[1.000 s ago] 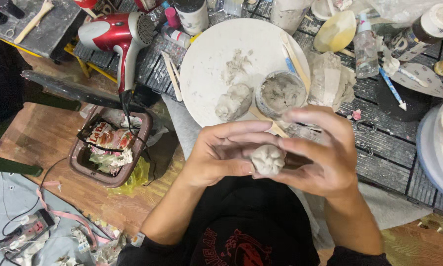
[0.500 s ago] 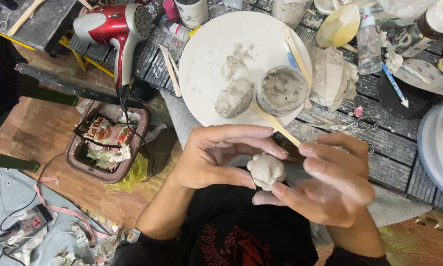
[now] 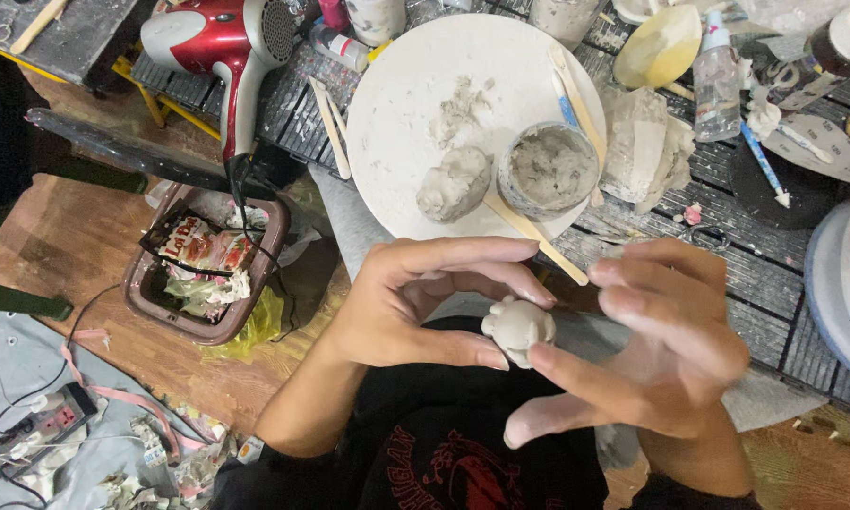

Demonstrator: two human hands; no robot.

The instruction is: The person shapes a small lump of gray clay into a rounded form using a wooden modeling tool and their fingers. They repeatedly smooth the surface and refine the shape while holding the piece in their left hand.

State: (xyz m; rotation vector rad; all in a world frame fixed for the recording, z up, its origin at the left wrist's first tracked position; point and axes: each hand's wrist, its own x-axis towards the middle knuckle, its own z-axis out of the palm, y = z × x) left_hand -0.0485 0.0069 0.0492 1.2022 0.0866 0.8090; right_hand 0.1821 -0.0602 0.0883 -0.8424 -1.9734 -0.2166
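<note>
Above a cluttered slatted tabletop (image 3: 784, 274) and round white plate (image 3: 396, 113), the left hand (image 3: 406, 302) and right hand (image 3: 661, 349) have lifted nearer, fingers pinching the small pale knobbed clay lump (image 3: 517, 327) between them, now turned.

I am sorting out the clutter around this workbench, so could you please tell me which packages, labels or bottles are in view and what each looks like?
Crumpled red and white snack wrapper: in the brown rectangular bin on the floor, left of the hands.
Small clear plastic bottle: top right on the bench, white cap, pale label.
Dark brown bottle with white cap: far top right corner, lying tilted.
Small labelled tube: beside the red hair dryer, white label.
</note>
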